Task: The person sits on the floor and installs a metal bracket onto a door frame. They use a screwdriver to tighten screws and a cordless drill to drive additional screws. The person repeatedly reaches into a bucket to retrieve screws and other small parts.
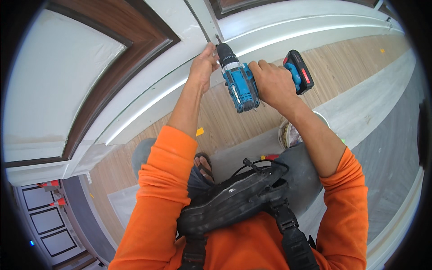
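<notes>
My right hand (273,84) is wrapped round the grip of a blue and black cordless drill (241,85), whose black and red battery pack (300,72) sticks out beyond my fist. The drill's black chuck (226,54) points away from me, with its bit against or very near a white upright frame (208,22). Just left of the chuck, my left hand (204,66) has its fingers closed together close to the bit. Whatever they pinch, if anything, is too small to tell.
A brown-trimmed white panel (85,81) stands at the left. Below the frame runs wood-patterned flooring (355,58) with a grey strip. By my right knee is a white bucket (320,118) with things inside. A black bag (229,202) lies across my lap. Orange cones (60,201) stand far left.
</notes>
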The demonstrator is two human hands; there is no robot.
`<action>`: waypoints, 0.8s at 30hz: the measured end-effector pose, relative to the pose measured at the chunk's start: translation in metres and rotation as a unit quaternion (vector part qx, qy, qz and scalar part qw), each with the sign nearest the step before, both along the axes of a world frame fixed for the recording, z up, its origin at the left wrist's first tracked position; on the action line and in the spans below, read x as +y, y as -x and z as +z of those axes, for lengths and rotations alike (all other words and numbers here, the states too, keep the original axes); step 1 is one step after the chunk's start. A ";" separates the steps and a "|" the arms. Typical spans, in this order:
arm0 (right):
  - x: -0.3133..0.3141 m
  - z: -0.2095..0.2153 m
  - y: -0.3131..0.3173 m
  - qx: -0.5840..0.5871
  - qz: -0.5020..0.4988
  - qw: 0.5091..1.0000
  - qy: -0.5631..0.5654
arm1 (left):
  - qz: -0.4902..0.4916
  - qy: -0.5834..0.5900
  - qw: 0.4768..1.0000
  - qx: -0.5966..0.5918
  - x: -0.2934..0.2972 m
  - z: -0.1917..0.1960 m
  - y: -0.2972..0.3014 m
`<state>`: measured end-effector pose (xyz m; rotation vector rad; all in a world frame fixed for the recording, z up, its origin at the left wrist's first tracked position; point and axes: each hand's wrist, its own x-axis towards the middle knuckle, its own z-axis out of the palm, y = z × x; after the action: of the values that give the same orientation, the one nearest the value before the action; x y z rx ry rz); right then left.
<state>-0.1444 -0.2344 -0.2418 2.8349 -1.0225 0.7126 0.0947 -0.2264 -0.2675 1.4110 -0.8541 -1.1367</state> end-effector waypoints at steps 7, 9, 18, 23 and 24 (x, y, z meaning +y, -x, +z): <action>0.000 -0.004 -0.001 -0.018 0.003 1.000 -0.023 | -0.002 -0.004 1.000 -0.004 0.002 0.007 0.004; 0.000 -0.004 -0.001 -0.021 0.006 0.999 -0.031 | 0.001 -0.009 1.000 -0.011 0.003 0.009 0.005; -0.002 -0.008 0.000 -0.030 0.009 0.999 -0.035 | -0.005 -0.011 1.000 -0.026 0.006 0.015 0.011; -0.004 -0.009 -0.001 -0.033 0.012 0.999 -0.022 | -0.014 -0.006 1.000 -0.015 0.004 0.011 0.005; -0.005 -0.011 0.000 -0.030 0.013 0.999 -0.016 | -0.021 -0.006 1.000 -0.014 0.003 0.012 0.005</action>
<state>-0.1442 -0.2397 -0.2524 2.8748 -1.0170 0.7954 0.0894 -0.2233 -0.2553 1.4290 -0.9015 -1.1571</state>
